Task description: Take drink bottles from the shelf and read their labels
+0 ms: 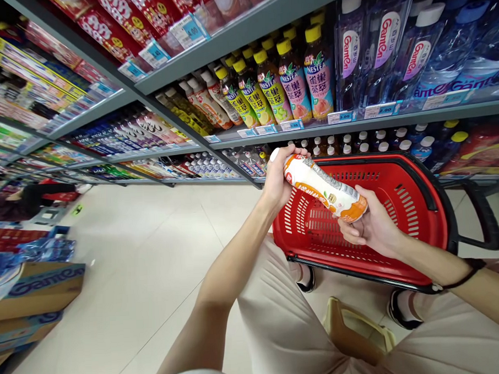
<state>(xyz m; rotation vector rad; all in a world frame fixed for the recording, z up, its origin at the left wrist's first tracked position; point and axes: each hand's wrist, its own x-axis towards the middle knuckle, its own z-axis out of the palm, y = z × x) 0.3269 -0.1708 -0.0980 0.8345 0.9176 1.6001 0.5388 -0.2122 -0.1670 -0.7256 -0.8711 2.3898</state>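
Two hands hold one bottle (324,187) tilted above a red basket (414,180). Left hand (279,180) grips the capped end, fingers wrapped around the neck; right hand (371,228) cups the base from below, fingers closed around it. The bottle thus spans the gap between both hands, cap up-left, base down-right, directly over the basket's open mouth and clear of its rim. Risk, as judged: the smooth, slanted bottle could slip from the right palm if either grip loosens, dropping into the basket or striking its rim. Behind stands a shelf (354,128) of tea bottles (294,83) and water bottles (386,43); boxes (34,290) lie on the floor (153,257) at left.
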